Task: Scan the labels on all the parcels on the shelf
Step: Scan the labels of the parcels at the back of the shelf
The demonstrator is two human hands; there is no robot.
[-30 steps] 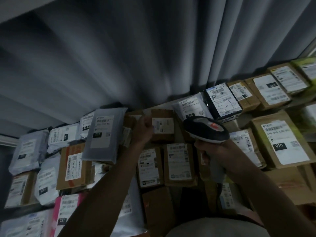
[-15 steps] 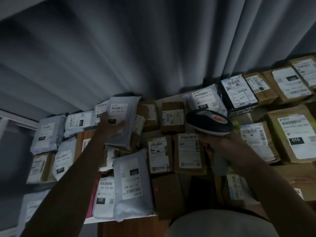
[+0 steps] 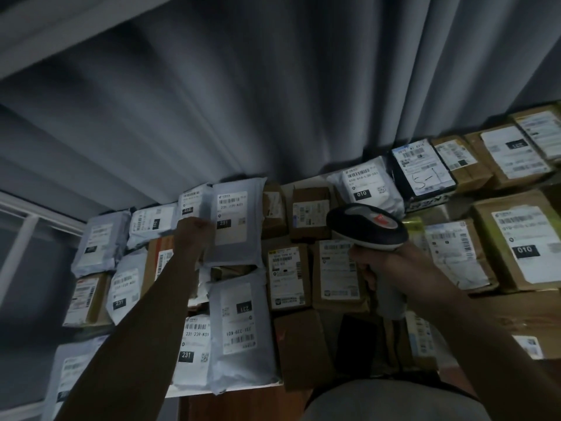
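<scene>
Dimly, left hand (image 3: 194, 230) apparently pinching soft grey mailer (image 3: 235, 226), rounded scanner (image 3: 365, 226)

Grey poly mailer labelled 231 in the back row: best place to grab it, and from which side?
Pinch the grey poly mailer at its bare left edge, coming from the left, where the left hand already holds it. It is a flat, limp bag with its label facing up, so an edge pinch keeps the barcode uncovered for the barcode scanner in the right hand.
</scene>
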